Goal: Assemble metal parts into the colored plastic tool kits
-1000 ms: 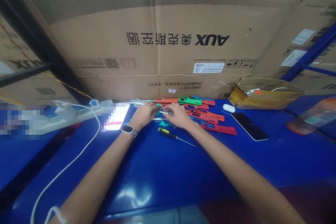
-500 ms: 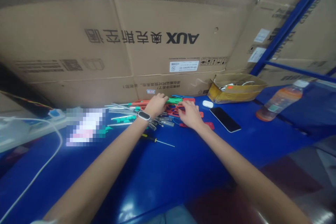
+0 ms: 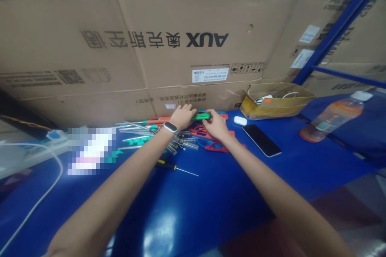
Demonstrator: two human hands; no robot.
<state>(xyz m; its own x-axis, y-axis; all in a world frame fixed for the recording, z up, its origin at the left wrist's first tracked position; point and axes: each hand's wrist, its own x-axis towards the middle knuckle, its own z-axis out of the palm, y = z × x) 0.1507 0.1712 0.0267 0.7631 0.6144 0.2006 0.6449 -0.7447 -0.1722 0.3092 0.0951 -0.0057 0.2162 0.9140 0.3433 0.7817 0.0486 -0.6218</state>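
A green long-barrelled lighter (image 3: 201,117) lies between my hands at the back of the blue table. My right hand (image 3: 216,125) pinches its right end. Curled fingers of my left hand (image 3: 182,117), which has a white band at the wrist, close on its left end and hide that part. Red lighters (image 3: 217,147) are spread below and beside my right hand. An orange lighter (image 3: 158,120) and several silver-shafted tools with teal parts (image 3: 140,140) lie left of my left hand. Clear-handled screwdrivers (image 3: 189,143) are heaped under my left wrist.
A yellow-black screwdriver (image 3: 167,164) lies in front of the pile. To the right are a white earphone case (image 3: 240,120), a phone (image 3: 261,139), a yellow box (image 3: 271,108) and a drink bottle (image 3: 334,116). Large cardboard (image 3: 135,60) stands behind; a white cable (image 3: 45,192) runs at left.
My right hand has closed on the right end of the green lighter, its fingers drawn nearer my left hand. The whole view has shifted slightly.
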